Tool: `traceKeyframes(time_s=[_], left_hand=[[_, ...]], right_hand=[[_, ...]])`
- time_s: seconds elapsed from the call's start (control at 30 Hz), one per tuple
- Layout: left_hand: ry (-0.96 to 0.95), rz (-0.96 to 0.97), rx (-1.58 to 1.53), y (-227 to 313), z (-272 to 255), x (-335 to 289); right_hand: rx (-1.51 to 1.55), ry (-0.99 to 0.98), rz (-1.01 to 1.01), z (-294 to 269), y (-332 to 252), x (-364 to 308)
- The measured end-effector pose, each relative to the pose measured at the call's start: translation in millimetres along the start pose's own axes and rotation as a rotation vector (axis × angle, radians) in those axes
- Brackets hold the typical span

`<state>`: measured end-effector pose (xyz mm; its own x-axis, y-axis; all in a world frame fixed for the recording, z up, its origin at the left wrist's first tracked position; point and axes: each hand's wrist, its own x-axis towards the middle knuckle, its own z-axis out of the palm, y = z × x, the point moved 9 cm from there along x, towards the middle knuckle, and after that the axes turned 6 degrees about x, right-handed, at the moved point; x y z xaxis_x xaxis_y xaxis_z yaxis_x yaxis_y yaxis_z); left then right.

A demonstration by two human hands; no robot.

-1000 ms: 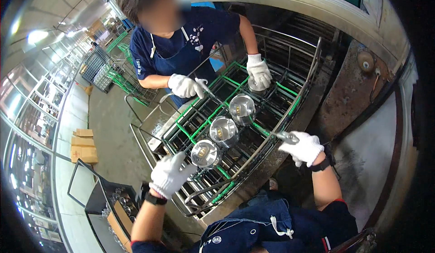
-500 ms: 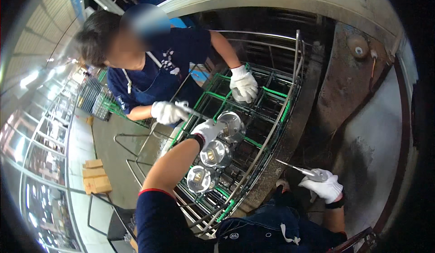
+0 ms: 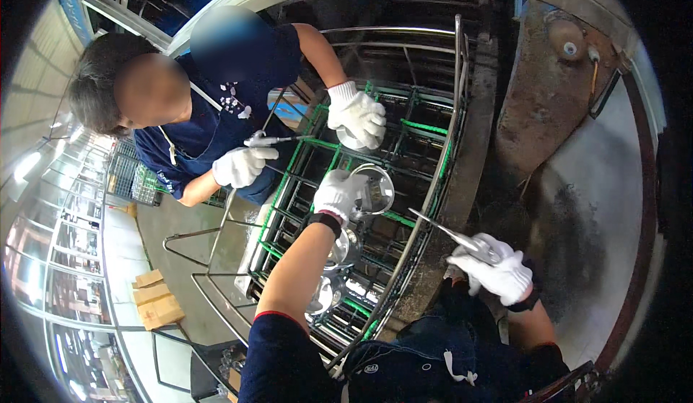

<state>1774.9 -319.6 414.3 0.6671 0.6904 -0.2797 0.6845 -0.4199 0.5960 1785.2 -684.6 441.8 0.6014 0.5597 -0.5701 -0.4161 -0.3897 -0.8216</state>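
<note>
My left hand, in a white knit glove, is closed on the left side of a silvery metal piston. The piston is tilted in the wire basket, its hollow side facing me. Two more pistons, a nearer one and a middle one, sit partly hidden behind my left forearm. In my gloved right hand is an air blow gun, its thin nozzle pointing up and left toward the basket's right rail, apart from the piston.
Across the basket, a co-worker's gloved hand rests on another round metal part. Their other hand holds a second blow gun. Bent metal rails edge the basket. Cardboard boxes lie on the floor at left.
The view has shifted. My left hand has closed further round the far piston, which is now turned differently. The blow gun in my right hand has come left, closer to the basket.
</note>
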Motion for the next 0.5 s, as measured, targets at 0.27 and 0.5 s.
traceKeyframes(time_s=[0.27, 0.5], left_hand=[[0.116, 0.206, 0.357, 78, 2, -23], [0.204, 0.382, 0.394, 116, -5, -35]], right_hand=[[-0.086, -0.088, -0.016, 45, -30, 32], [-0.198, -0.074, -0.073, 46, -44, 30]])
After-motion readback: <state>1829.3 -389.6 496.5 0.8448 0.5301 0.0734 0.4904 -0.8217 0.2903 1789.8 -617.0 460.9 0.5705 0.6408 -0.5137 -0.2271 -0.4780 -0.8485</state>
